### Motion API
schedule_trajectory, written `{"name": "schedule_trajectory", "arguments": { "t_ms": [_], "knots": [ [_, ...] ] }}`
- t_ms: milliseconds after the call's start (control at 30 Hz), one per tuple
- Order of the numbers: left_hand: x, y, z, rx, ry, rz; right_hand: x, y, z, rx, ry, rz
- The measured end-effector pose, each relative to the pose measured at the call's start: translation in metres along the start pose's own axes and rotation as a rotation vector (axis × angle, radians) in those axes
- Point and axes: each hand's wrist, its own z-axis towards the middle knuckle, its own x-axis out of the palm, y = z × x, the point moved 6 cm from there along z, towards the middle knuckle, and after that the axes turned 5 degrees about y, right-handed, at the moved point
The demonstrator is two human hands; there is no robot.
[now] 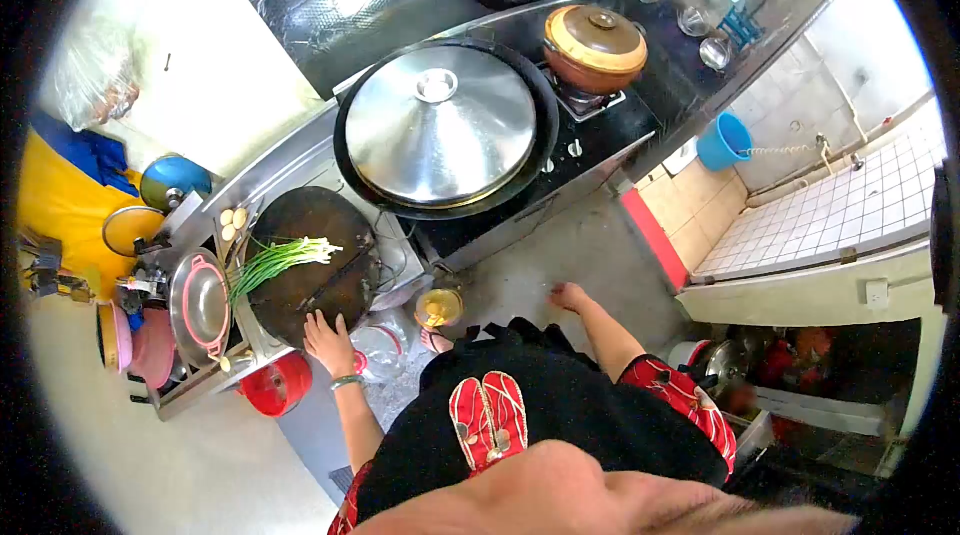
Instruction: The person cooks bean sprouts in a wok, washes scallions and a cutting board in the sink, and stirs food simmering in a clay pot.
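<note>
My left hand (327, 340) is open, its spread fingers at the near edge of a round dark chopping board (295, 215). Across the board lies a bunch of green onions (285, 262), white ends to the right. A long dark object like a knife (335, 282) lies below them; its kind is hard to make out. Out to the right, over the floor, my right hand (570, 297) hangs with its fingers loosely curled and nothing visible in them. Several eggs (232, 223) sit beside the board's upper left edge.
A large wok (546, 105) under a domed metal lid (440, 135) stands on the stove, with a lidded clay pot (595, 50) behind. Steel basin (185, 305), red bucket (275, 385) and yellow container (438, 308) are nearby. A blue bucket (722, 142) stands right.
</note>
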Motion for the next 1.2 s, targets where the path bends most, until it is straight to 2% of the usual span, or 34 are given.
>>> {"name": "schedule_trajectory", "arguments": {
  "t_ms": [67,133,200,300,433,600,700,800,867,1000,1100,1200],
  "knots": [
    [0.004,-0.003,0.006,-0.016,0.071,0.112,0.001,-0.040,-0.011,0.026,0.006,0.080],
    [0.005,-0.011,0.015,-0.055,0.119,0.089,-0.008,-0.070,-0.060,0.120,0.006,0.298],
    [0.006,-0.019,0.026,-0.092,0.164,0.062,0.049,-0.183,-0.005,-0.245,-0.081,-0.084],
    [0.014,-0.020,0.035,-0.232,0.305,0.119,0.047,-0.218,-0.077,0.332,0.104,0.252],
    [0.020,-0.016,0.045,-0.144,0.289,0.167,0.059,-0.243,-0.131,0.399,0.108,0.496],
    [0.022,-0.017,0.056,-0.058,0.490,0.173,0.091,-0.289,-0.121,0.420,0.064,0.567],
    [0.017,-0.021,0.058,-0.013,0.491,0.161,0.082,-0.260,-0.112,0.245,0.028,0.346],
    [0.014,-0.025,0.056,-0.005,0.475,0.177,0.069,-0.216,-0.118,0.249,-0.007,0.496],
    [0.016,-0.024,0.056,-0.001,0.470,0.190,0.066,-0.200,-0.108,0.209,-0.007,0.484],
    [0.015,-0.025,0.056,0.000,0.478,0.181,0.076,-0.213,-0.068,0.055,-0.081,0.380],
    [0.013,-0.027,0.056,0.019,0.456,0.177,0.053,-0.200,-0.101,0.152,-0.024,0.464],
    [0.012,-0.024,0.052,0.003,0.445,0.178,0.071,-0.236,-0.091,0.192,-0.017,0.412]
  ]
}}
